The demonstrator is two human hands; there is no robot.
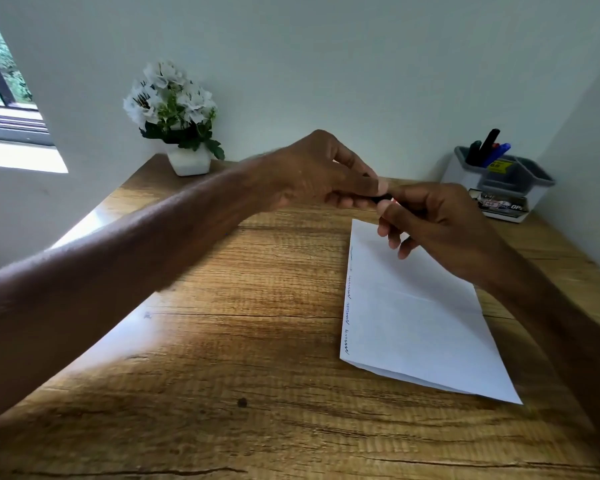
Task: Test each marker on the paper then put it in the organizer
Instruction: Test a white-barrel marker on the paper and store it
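While both hands meet above the paper's far corner, a marker is being capped or uncapped.

Because only a short black stretch of the marker [381, 199] shows between the left hand [321, 180] and the right hand [437, 223], I cannot tell which of the two it is; each grip is pinched on one end of it. The move probably wants a straight pull or push along the barrel, hands kept level, so no ink flicks onto the paper [420, 306], which lies flat on the table [243, 358] with scribbles down its left edge. The organizer [499, 183] stands at the far right corner, already holding several markers upright.
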